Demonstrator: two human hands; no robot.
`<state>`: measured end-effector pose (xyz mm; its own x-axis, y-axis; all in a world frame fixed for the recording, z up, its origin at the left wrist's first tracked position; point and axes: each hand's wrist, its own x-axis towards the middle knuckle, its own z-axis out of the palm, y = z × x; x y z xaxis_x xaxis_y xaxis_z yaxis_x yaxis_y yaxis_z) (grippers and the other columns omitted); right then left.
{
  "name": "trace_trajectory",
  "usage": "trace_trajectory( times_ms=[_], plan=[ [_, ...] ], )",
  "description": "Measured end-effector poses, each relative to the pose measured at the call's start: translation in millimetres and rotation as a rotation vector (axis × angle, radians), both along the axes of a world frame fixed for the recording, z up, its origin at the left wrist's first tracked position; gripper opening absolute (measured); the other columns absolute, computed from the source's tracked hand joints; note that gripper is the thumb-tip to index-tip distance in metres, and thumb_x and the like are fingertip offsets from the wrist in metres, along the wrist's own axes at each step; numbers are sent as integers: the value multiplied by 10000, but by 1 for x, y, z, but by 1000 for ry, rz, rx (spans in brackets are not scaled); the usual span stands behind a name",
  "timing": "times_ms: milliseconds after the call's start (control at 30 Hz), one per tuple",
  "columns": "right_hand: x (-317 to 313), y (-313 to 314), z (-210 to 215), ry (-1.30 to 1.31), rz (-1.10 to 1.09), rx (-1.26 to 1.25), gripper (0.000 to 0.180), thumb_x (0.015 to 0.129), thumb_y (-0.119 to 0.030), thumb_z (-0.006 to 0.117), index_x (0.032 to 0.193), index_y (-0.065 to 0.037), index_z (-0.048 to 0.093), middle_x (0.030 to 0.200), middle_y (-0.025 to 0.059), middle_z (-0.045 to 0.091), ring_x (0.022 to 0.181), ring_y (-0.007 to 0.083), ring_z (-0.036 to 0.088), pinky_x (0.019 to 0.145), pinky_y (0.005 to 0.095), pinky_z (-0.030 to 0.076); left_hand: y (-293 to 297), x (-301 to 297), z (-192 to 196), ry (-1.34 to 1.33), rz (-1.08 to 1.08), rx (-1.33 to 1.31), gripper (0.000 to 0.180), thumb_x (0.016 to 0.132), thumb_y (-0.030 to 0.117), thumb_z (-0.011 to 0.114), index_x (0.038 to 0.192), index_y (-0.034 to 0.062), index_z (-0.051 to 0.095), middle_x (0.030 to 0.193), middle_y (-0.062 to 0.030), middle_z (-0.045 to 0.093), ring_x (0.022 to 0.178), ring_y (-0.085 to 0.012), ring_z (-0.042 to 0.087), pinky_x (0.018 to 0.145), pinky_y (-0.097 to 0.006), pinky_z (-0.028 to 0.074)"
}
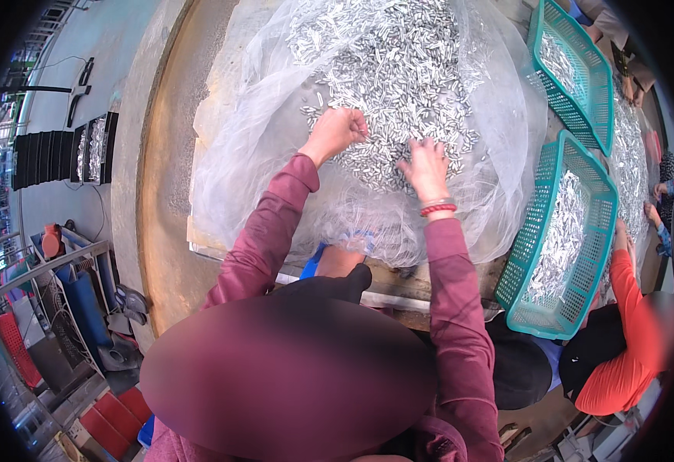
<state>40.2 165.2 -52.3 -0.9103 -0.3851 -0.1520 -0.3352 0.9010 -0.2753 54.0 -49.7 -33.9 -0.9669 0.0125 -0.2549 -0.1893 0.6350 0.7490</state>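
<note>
A wide heap of small, silvery elongated pieces (399,69) lies on a sheet of thin translucent netting (260,146) in front of me. At the near left part of the heap, my left hand (335,132) has its thumb and fingertips drawn together; whatever is between them is too small to make out. My right hand (428,171), with a red bracelet (438,207) on its wrist, rests over the near part of the heap. Its fingers are spread and their tips touch the pieces.
Two green plastic baskets (528,266) holding similar silvery pieces stand along the right. A person in an orange sleeve (622,369) sits beyond them, near another spread of pieces (630,162). Black stacked trays (42,158) and a metal rack (71,258) are on the left.
</note>
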Motion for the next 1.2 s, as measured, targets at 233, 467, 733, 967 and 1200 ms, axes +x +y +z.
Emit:
trace_trajectory(
  times_ms=[233, 467, 733, 967, 1200],
  plan=[
    [3, -3, -25, -312, -75, -609, 333, 754, 16, 620, 1083, -33, 635, 956, 150, 605, 769, 256, 612, 729, 338, 501, -10, 4, 12, -87, 174, 1089, 288, 829, 72, 643, 1102, 10, 577, 952, -81, 636, 868, -141, 613, 788, -266, 492],
    [24, 16, 14, -95, 48, -528, 518, 738, 13, 646, 1232, -80, 519, 1064, 129, 545, 963, 287, 543, 814, 370, 480, -31, 17, -8, -249, 22, 1637, 284, 922, 252, 562, 1129, 59, 558, 1009, -53, 577, 871, -126, 559, 678, -233, 484],
    [65, -12, -8, -13, 300, -186, 145, 738, -45, 556, 872, -63, 607, 909, 111, 524, 939, 290, 542, 701, 408, 510, 21, 23, -52, 130, -93, -378, 242, 748, 273, 713, 784, 44, 646, 710, -157, 629, 720, -339, 626, 639, -421, 481],
    [62, 16, -22, -40, -190, -685, 129, 796, -75, 659, 919, -38, 670, 796, 75, 609, 672, 185, 588, 596, 290, 459, -7, 10, -36, 59, -74, -32, 284, 791, 316, 671, 859, 40, 678, 659, -125, 619, 656, -263, 623, 626, -376, 476],
    [50, 30, -6, -711, -646, -1308, 158, 830, -66, 648, 967, 13, 643, 763, 63, 651, 575, 88, 572, 463, 190, 402, -1, 17, -7, -88, 82, 399, 232, 817, 238, 526, 757, 19, 574, 600, -34, 450, 541, -147, 445, 497, -274, 381]
  ],
)
